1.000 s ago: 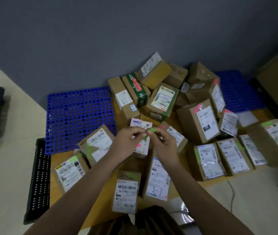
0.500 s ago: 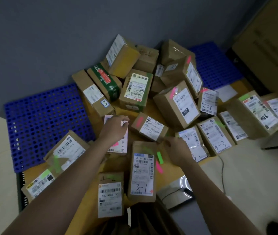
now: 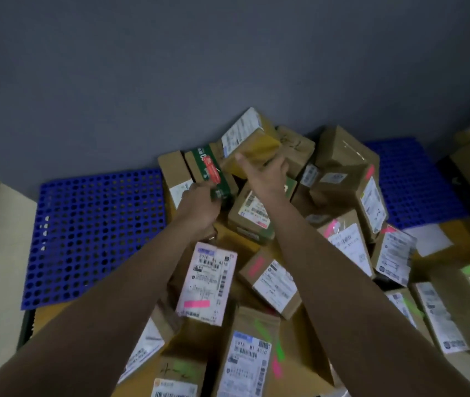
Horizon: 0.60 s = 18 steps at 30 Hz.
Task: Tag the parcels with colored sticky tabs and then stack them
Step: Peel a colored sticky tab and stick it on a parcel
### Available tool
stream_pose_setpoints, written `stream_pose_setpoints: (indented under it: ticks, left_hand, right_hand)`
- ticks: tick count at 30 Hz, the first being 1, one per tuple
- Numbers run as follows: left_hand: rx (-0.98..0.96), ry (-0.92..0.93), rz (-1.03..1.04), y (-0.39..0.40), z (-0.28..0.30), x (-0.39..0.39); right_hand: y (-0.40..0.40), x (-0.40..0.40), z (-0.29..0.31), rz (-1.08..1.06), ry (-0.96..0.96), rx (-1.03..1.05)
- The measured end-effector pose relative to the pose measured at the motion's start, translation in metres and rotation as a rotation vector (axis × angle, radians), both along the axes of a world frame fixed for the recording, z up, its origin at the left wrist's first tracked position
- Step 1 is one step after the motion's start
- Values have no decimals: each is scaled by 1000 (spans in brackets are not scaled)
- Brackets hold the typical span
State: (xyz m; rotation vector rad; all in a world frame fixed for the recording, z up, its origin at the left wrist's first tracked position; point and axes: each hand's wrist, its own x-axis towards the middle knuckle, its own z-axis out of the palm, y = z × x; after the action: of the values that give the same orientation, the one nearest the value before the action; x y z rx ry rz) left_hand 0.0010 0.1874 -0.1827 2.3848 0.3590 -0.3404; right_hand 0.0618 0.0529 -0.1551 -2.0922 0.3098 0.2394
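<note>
Parcel in reach: yellow-sided box at the back of the pile, tilted, leaning on its neighbours, white label on its upper face
Right hand: my right hand lies against the yellow box's lower side, fingers fairly straight and spread over it, not curled round
Left hand: my left hand curls round the near end of the green box, which lies just left of the yellow one
Handling: small taped cardboard, stiff at the edges, probably light; tape looks slick, so I judge bare card the better hold
Where to hold: across the short sides, thumb opposite fingers, clear of the label
Risk: lifting it may let the boxes propped on it slide
Tagged parcels: nearer boxes carry pink or green tabs
Surface: brown card sheet over blue perforated pallets; whether a bench lies beneath, I cannot tell
Room: grey wall close behind, dim light
</note>
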Motion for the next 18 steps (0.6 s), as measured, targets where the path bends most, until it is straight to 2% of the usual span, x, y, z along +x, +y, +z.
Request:
stream_pose_setpoints:
  ticks: [2,5,7,9,11,13,18]
  left_hand:
    - [20,-20,2,1,3,13]
    - [4,-67,2,2,7,27]
    - [-52,-124,25,2,10,32]
    - [-193,-196,147,3,21,35]
    - [-394,-231,280,6,40,34]
    - [-579,-168,303,12,59,30]
    - [-774,70,78,21,70,11]
  right_hand:
    - [14,31,9,-135,115,62]
    - [27,57,8,-233,176,98]
    - [29,60,5,-291,123,100]
    - [19,54,7,-347,-23,236]
    - [0,39,17,-298,-57,470]
    - [-22,23,22,-144,44,651]
    - [-47,-5,30,73,171,657]
